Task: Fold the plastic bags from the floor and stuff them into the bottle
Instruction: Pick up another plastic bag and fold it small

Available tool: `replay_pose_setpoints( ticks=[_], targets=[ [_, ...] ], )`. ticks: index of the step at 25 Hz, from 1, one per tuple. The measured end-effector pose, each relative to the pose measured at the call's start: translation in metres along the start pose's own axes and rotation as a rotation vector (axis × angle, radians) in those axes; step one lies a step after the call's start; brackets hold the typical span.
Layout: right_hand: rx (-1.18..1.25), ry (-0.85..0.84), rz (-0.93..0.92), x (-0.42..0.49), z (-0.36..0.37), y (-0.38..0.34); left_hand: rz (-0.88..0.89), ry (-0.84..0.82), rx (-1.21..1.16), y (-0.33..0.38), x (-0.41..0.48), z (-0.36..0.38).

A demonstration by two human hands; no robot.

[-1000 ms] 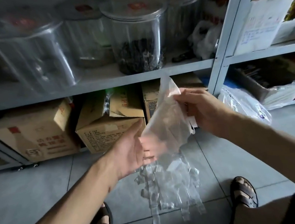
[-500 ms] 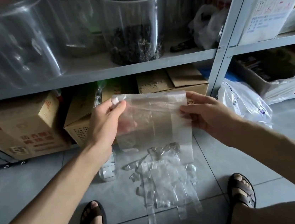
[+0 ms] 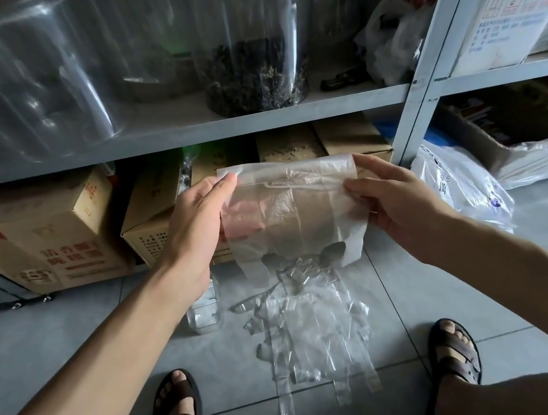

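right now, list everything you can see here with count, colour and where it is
held bag: one, clear, spread between both hands above the floor
floor bags: loose pile, count unclear, clear, on the tiles between the feet
bottle: one, clear, on the floor left of the pile, partly behind the left forearm
jars: several, clear, on the shelf; one holds dark dried matter
shelf: one, grey metal, straight ahead
cardboard boxes: at least three, brown, under the shelf
printed bag: one, whitish, floor at right
sandals: two, dark brown, on the feet
left hand: one, pinches the held bag's top left corner
right hand: one, pinches its right edge
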State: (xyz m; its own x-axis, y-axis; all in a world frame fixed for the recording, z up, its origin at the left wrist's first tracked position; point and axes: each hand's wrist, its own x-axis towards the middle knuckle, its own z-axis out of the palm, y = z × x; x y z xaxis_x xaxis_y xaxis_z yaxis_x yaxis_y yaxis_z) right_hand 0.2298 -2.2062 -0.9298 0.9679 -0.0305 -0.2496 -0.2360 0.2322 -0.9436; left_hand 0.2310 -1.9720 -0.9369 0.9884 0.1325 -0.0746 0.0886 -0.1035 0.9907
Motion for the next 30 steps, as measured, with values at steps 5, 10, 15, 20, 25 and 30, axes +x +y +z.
replay_pose_setpoints(
  ticks=[5,10,15,20,25,30],
  targets=[
    [0.128,0.029,0.002,-0.002,-0.001,-0.002,-0.044,-0.069,-0.016,0.002,-0.003,0.0],
    [0.066,0.022,0.037,-0.001,-0.004,-0.001,-0.025,-0.007,0.017,0.008,-0.005,0.005],
    [-0.091,0.032,-0.055,-0.004,-0.004,0.001,-0.028,0.08,-0.039,0.002,0.0,0.004],
    [0.035,0.054,-0.074,0.0,-0.008,0.0,0.002,-0.092,-0.036,0.003,-0.002,0.001],
    [-0.069,-0.001,-0.07,-0.002,-0.011,-0.001,0.064,-0.124,0.007,0.006,-0.006,0.003],
    [-0.166,-0.073,-0.091,-0.005,-0.01,-0.002,0.066,-0.066,-0.009,0.004,-0.002,-0.001]
  ],
)
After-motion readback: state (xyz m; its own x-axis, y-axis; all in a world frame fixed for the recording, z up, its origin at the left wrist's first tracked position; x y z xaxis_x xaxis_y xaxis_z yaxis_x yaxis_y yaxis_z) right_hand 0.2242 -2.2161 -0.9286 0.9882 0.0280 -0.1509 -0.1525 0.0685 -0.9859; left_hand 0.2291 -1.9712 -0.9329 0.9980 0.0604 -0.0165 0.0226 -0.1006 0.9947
